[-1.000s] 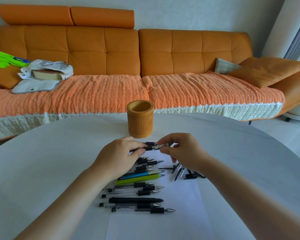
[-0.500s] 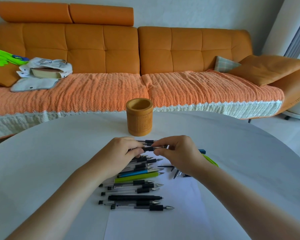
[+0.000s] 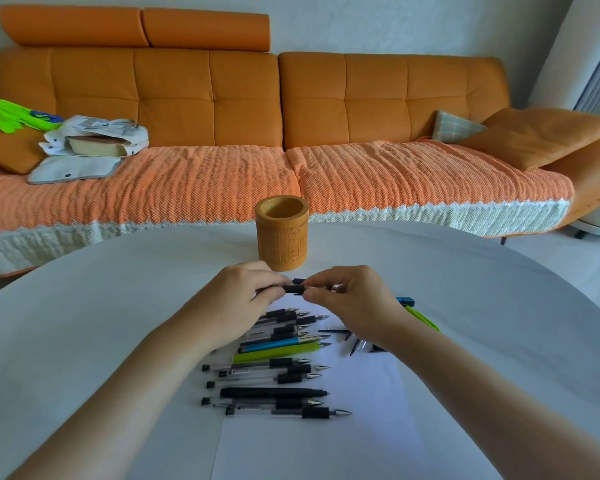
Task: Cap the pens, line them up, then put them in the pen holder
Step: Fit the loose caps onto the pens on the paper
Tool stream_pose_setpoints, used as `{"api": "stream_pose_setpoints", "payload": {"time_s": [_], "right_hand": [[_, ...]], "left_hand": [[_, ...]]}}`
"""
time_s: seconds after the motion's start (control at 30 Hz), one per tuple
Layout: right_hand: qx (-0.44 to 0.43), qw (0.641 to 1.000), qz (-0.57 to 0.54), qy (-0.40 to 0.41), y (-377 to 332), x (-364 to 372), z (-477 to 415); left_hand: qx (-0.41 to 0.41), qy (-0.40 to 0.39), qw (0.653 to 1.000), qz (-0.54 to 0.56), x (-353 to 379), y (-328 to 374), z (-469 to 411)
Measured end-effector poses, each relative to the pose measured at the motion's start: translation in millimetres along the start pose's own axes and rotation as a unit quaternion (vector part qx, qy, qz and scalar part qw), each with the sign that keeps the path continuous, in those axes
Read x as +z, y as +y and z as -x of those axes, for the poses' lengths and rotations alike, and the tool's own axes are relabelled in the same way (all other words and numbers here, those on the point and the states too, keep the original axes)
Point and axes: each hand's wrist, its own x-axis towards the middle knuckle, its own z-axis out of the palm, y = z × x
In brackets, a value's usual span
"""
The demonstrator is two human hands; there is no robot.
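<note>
A: Bench [image 3: 84,341] smooth, pale; holder [image 3: 282,233], a woven-look cylinder, stands empty behind the hands.

B: Change noted?

A: Right hand [image 3: 352,306] is slid inward along the held pen [image 3: 294,289]; capping judged underway. Fingers of both, left hand [image 3: 236,303] included, pinched closed on it. Pens [image 3: 274,375] lie uncapped below.

Single head-worn wide-angle view, looking forward and down across the round table [image 3: 84,323] at close range, with the sofa [image 3: 326,109] filling the background.
</note>
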Motion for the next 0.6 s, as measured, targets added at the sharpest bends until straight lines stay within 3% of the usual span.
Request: {"api": "stream_pose_setpoints", "payload": {"time_s": [0.1,0.27,0.47,0.6], "right_hand": [[-0.051,0.996,0.073,0.006,-0.7,-2.2,-3.6],[0.039,0.998,-0.018,-0.037,0.1,-3.4,-11.9],[0.072,0.997,0.023,-0.024,9.6,3.0,-25.1],[0.082,0.994,0.077,-0.014,21.7,5.9,-34.3]], "left_hand": [[-0.005,-0.013,1.000,-0.024,5.1,-4.7,-0.4],[0.016,0.044,0.997,-0.064,2.6,-4.9,2.0],[0.032,0.063,0.984,-0.162,9.7,-12.2,1.6],[0.030,0.083,0.983,-0.164,10.1,-18.3,-0.3]]}}
